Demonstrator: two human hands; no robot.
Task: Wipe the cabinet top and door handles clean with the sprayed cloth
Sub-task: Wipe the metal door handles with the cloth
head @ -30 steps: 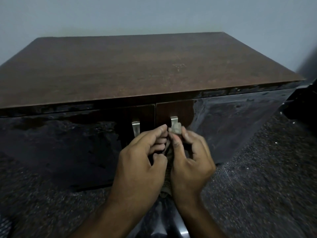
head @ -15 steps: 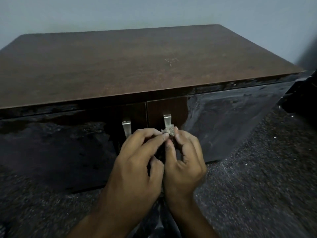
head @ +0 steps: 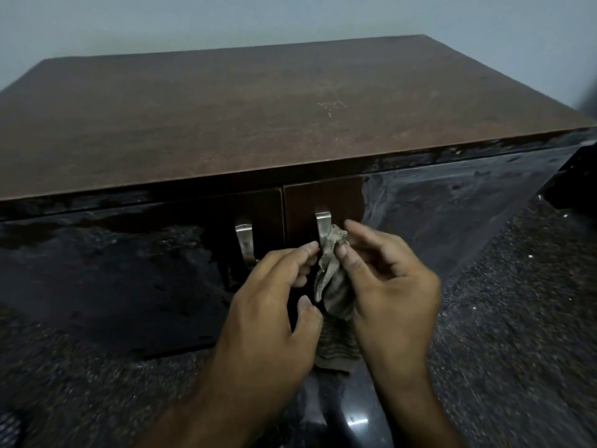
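The person works in front of a low wooden cabinet (head: 290, 221) w/ a brown, worn cabinet top (head: 258, 118) that stands against a pale wall (head: 290, 17). Both hands are at the right door, near the middle of the cabinet front. The right hand (head: 387, 286) pinches the cloth (head: 332, 279) between thumb and fingers; the cloth is grey-beige, crumpled, and its upper end is pressed against the right door handle (head: 322, 226), a metal strip, approx. at its mid part. The rest of the cloth hangs down between the two hands, and its striped lower end shows below the wrists. The left hand (head: 274, 305) has curled fingers; the fingertips (head: 310, 253) touch the left edge of the cloth just beside the handle, the thumb is bent lower and apart from it, so whether this hand really grips the cloth cannot be told. The left door handle (head: 244, 240) is just left of the hands, not touched, its lower part hidden behind the left hand. The door fronts are dark and glossy w/ dull patches. The floor (head: 517, 318) is dark and speckled. A dark shiny object (head: 352, 418) sits at the bottom edge between the forearms; it cannot be identified.
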